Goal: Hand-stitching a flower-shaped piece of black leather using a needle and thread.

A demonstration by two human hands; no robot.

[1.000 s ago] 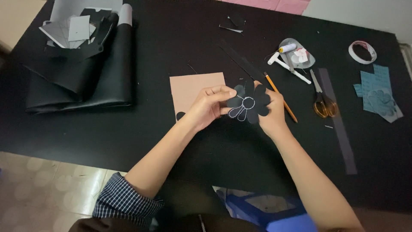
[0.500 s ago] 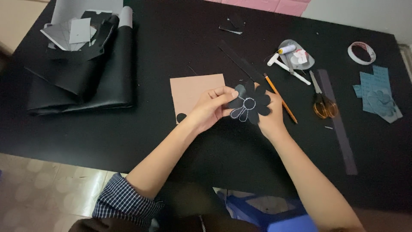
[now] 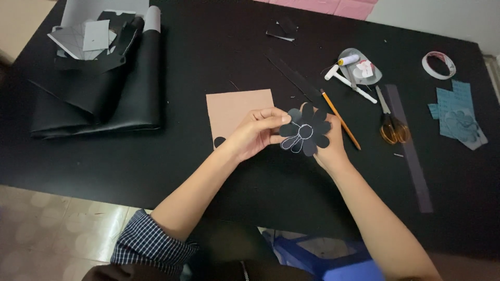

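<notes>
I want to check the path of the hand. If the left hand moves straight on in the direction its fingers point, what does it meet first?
The left hand points to the right, so it would probably first meet the black flower cutout that its fingertips already pinch, with the right hand just behind it.

a home craft desk: black table (image 3: 208, 62) strewn with scissors (image 3: 391, 125), tape roll (image 3: 438, 64), pencil (image 3: 339, 118).

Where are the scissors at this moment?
In the head view the scissors lie on the black table to the right of both hands, between the pencil and a long dark strip, untouched.
</notes>
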